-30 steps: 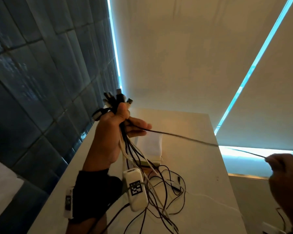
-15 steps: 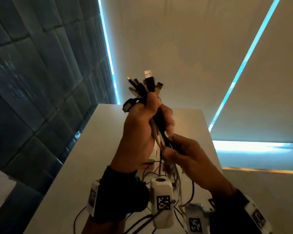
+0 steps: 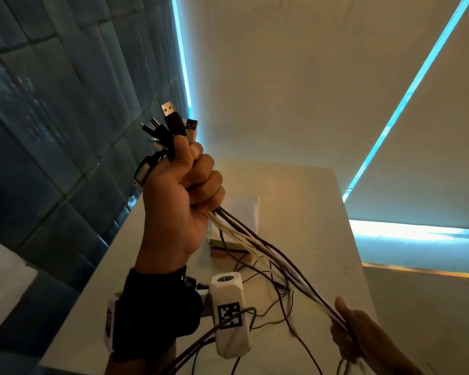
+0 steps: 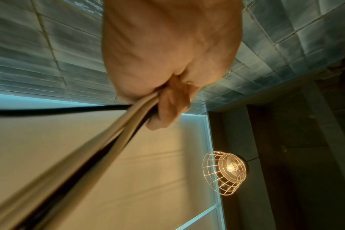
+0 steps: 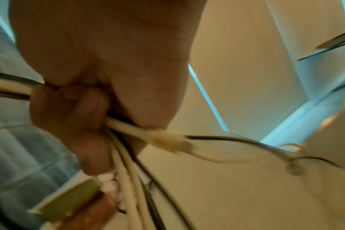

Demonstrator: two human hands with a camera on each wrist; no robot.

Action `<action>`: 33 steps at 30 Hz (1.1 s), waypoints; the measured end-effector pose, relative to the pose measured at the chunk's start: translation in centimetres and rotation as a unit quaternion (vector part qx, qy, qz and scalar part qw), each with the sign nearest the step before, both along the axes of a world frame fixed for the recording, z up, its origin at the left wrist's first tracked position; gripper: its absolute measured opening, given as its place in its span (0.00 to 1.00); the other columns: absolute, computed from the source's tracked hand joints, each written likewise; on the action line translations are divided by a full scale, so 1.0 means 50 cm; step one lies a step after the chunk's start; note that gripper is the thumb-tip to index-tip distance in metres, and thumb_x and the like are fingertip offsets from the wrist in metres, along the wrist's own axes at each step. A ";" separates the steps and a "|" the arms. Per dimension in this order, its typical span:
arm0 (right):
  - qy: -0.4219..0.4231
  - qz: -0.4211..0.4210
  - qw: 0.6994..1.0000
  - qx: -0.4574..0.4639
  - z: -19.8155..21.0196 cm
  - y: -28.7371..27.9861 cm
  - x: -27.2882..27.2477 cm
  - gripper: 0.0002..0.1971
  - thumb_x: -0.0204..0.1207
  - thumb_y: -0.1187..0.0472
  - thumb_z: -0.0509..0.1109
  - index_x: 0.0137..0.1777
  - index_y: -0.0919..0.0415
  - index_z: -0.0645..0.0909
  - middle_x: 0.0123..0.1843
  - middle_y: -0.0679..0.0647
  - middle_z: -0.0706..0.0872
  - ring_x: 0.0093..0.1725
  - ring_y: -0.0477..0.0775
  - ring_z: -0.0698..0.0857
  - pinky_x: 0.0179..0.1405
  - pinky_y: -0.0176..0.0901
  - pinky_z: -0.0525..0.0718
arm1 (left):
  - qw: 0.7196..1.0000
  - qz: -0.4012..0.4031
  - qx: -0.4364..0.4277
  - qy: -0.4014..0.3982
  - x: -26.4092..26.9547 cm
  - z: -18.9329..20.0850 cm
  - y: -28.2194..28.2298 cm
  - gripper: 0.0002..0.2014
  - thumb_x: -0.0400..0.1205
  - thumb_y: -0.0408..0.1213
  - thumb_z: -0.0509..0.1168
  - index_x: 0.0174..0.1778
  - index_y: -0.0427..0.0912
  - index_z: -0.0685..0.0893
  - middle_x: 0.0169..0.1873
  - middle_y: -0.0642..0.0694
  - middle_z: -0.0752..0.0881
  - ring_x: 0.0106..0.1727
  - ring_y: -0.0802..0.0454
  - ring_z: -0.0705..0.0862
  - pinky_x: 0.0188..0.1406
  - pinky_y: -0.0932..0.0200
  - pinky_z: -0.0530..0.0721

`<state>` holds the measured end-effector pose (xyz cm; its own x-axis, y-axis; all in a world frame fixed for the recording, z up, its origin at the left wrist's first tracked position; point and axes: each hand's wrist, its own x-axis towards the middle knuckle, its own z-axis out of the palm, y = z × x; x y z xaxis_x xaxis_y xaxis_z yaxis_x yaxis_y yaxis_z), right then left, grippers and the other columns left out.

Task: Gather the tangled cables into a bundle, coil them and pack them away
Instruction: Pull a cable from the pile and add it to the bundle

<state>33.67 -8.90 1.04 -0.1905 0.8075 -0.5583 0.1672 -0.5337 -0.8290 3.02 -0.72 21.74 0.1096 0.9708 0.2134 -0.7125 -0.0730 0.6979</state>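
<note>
My left hand (image 3: 184,193) is raised above the white table (image 3: 309,201), its fist gripping a bundle of black and white cables (image 3: 257,239). Several USB plugs (image 3: 175,121) stick up out of the fist. The bundle runs taut down to the lower right, where my right hand (image 3: 352,331) closes round it. The loose cable ends (image 3: 271,299) trail in a tangle on the table below. In the left wrist view the cables (image 4: 100,140) leave the curled fingers (image 4: 167,109). In the right wrist view fingers (image 5: 85,112) wrap white and black cables (image 5: 128,174), and a white plug (image 5: 171,142) sticks out.
A small box with a white pouch (image 3: 241,209) on it lies on the table behind the cables. A dark tiled wall (image 3: 52,131) runs along the table's left edge. Blinds with blue light strips (image 3: 406,98) close off the far side. A wire-cage lamp (image 4: 225,171) hangs overhead.
My right hand has slid from just under the left fist down along the bundle to the lower right, drawing the cables straight. The left hand stays raised, gripping the plug ends.
</note>
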 end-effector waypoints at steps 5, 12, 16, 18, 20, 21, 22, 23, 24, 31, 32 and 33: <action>-0.302 0.219 0.928 0.014 -0.093 0.011 0.036 0.23 0.64 0.25 0.62 0.24 0.40 0.83 0.19 0.31 0.80 0.29 0.33 0.84 0.38 0.25 0.76 | 0.999 -0.029 0.002 0.020 -0.014 0.013 0.001 0.17 0.88 0.47 0.45 0.35 0.46 0.69 0.19 0.57 0.65 0.16 0.64 0.61 0.13 0.68 0.61; -0.358 0.111 0.874 0.310 -0.128 0.156 -0.074 0.07 0.76 0.62 0.73 0.36 0.57 0.88 0.34 0.45 0.82 0.34 0.45 0.81 0.36 0.31 0.73 | 0.997 -0.058 0.017 0.047 -0.010 0.027 -0.008 0.17 0.86 0.48 0.46 0.36 0.46 0.69 0.19 0.57 0.66 0.16 0.64 0.61 0.13 0.68 0.61; -0.425 0.228 0.835 0.265 -0.194 0.213 -0.125 0.10 0.80 0.59 0.64 0.44 0.61 0.86 0.45 0.53 0.84 0.46 0.53 0.83 0.44 0.39 0.79 | 0.998 -0.054 0.005 0.043 -0.015 0.026 -0.009 0.16 0.86 0.48 0.47 0.36 0.46 0.70 0.19 0.57 0.66 0.16 0.64 0.62 0.13 0.68 0.62; -0.467 0.247 0.815 0.239 -0.215 0.217 -0.132 0.12 0.82 0.57 0.61 0.52 0.61 0.84 0.56 0.57 0.85 0.58 0.58 0.84 0.53 0.46 0.81 | 0.998 -0.050 -0.001 0.042 -0.019 0.024 -0.010 0.16 0.86 0.48 0.47 0.36 0.46 0.70 0.18 0.57 0.66 0.16 0.64 0.62 0.13 0.68 0.63; -0.477 0.225 0.823 0.211 -0.223 0.214 -0.137 0.13 0.82 0.53 0.61 0.57 0.61 0.81 0.61 0.57 0.83 0.61 0.60 0.82 0.55 0.47 0.79 | 0.998 -0.045 -0.004 0.042 -0.025 0.020 -0.008 0.16 0.86 0.48 0.47 0.36 0.46 0.70 0.18 0.57 0.67 0.16 0.64 0.62 0.13 0.69 0.63; -0.480 0.216 0.826 0.202 -0.224 0.212 -0.139 0.14 0.82 0.52 0.61 0.59 0.60 0.80 0.62 0.58 0.82 0.61 0.61 0.82 0.53 0.47 0.79 | 0.998 -0.043 -0.005 0.042 -0.027 0.019 -0.007 0.16 0.86 0.48 0.47 0.36 0.46 0.70 0.18 0.57 0.67 0.16 0.64 0.62 0.13 0.69 0.63; -0.485 0.215 0.824 0.197 -0.224 0.209 -0.139 0.14 0.82 0.52 0.61 0.58 0.60 0.79 0.62 0.58 0.82 0.59 0.61 0.82 0.50 0.47 0.78 | 0.998 -0.039 -0.006 0.042 -0.029 0.017 -0.006 0.16 0.86 0.48 0.47 0.36 0.46 0.70 0.18 0.57 0.67 0.16 0.64 0.62 0.13 0.69 0.63; -0.492 0.220 0.819 0.196 -0.223 0.208 -0.138 0.13 0.83 0.52 0.60 0.57 0.60 0.79 0.60 0.58 0.82 0.57 0.61 0.83 0.46 0.46 0.77 | 0.998 -0.036 -0.008 0.043 -0.031 0.015 -0.004 0.16 0.86 0.49 0.47 0.36 0.46 0.70 0.18 0.57 0.67 0.16 0.64 0.62 0.13 0.69 0.63; -0.498 0.225 0.814 0.196 -0.223 0.207 -0.137 0.13 0.83 0.52 0.60 0.56 0.59 0.80 0.59 0.58 0.83 0.56 0.61 0.83 0.44 0.45 0.75 | 0.998 -0.032 -0.009 0.045 -0.034 0.013 -0.002 0.16 0.85 0.49 0.48 0.36 0.46 0.70 0.18 0.57 0.67 0.16 0.64 0.62 0.13 0.68 0.63; -0.480 0.185 0.810 0.280 -0.129 0.228 -0.136 0.07 0.80 0.52 0.63 0.48 0.54 0.77 0.44 0.53 0.82 0.43 0.56 0.82 0.40 0.47 0.81 | 0.998 -0.006 -0.016 0.062 -0.031 -0.003 0.015 0.15 0.84 0.48 0.51 0.36 0.45 0.69 0.19 0.56 0.65 0.16 0.63 0.61 0.13 0.68 0.60; -0.447 0.159 0.827 0.301 -0.112 0.234 -0.133 0.05 0.79 0.53 0.66 0.45 0.54 0.77 0.41 0.51 0.82 0.41 0.53 0.82 0.38 0.45 0.83 | 0.997 0.000 -0.017 0.069 -0.028 -0.005 0.017 0.14 0.84 0.49 0.53 0.36 0.45 0.69 0.19 0.56 0.65 0.16 0.63 0.60 0.13 0.68 0.60; -0.403 0.122 0.849 0.320 -0.089 0.240 -0.133 0.05 0.78 0.55 0.69 0.42 0.54 0.78 0.40 0.49 0.83 0.40 0.51 0.82 0.38 0.43 0.83 | 0.997 0.007 -0.018 0.078 -0.023 -0.007 0.021 0.14 0.83 0.49 0.54 0.36 0.45 0.68 0.19 0.55 0.64 0.16 0.63 0.60 0.13 0.67 0.59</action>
<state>27.05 3.12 -3.44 -0.1604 0.9859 -0.0479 0.8583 0.1153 -0.5000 1.86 0.31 21.37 0.1253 0.9792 0.1598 -0.5943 -0.0549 0.8024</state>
